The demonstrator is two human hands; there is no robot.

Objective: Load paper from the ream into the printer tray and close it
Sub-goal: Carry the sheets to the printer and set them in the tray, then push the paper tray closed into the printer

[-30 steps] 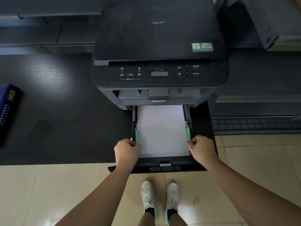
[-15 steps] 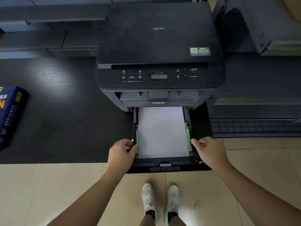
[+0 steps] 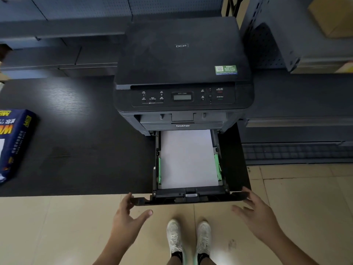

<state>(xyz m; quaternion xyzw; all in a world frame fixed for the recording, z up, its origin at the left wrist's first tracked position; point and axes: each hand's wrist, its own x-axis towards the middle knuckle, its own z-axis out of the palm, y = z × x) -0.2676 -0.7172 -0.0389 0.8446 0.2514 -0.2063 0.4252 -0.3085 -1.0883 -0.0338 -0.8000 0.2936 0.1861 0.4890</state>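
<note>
The boxy black plastic printer (image 3: 182,73) is showing a matt, faintly dusty lid, while its control panel is looking slightly glossier. Below it, the pulled-out black plastic tray (image 3: 191,197) is carrying smooth green plastic guides (image 3: 159,173) on either side of a flat stack of matt white paper (image 3: 188,159). Under the printer, the dark wood-grain counter (image 3: 76,150) is catching a soft sheen to the printer's left. Further left, the blue glossy-wrapped ream (image 3: 13,142) is reflecting light. In front of the printer, the beige floor tiles (image 3: 57,226) are looking smooth and polished. Right of the printer, grey perforated metal shelving (image 3: 267,44) is appearing matt.
</note>
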